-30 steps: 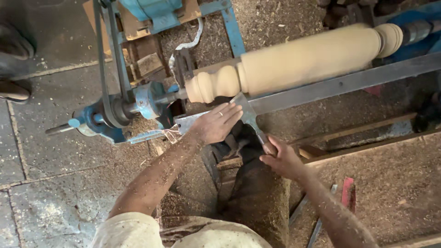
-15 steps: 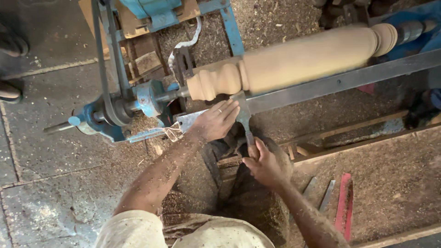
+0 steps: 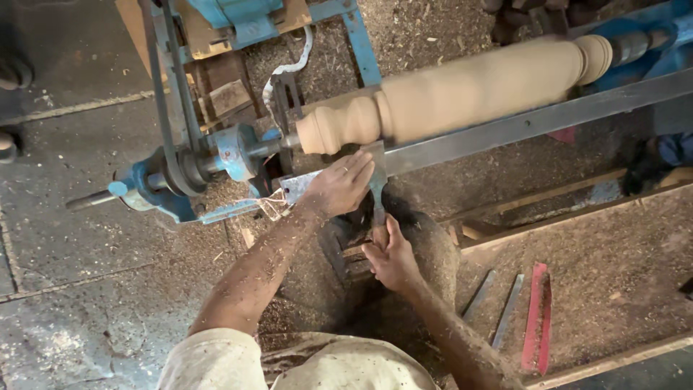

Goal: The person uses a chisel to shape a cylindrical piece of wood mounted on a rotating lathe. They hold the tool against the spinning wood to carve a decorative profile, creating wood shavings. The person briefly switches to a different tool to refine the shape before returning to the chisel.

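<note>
The left hand (image 3: 339,186) presses a flat metal chisel (image 3: 377,184) on the grey steel tool rest (image 3: 520,126), against the pale turned wooden spindle (image 3: 462,90); the right hand (image 3: 390,256) holds its handle.

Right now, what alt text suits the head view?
A person's left hand steadies a chisel on a metal rest bar against a pale wooden spindle on a blue lathe; the right hand grips its handle.
</note>
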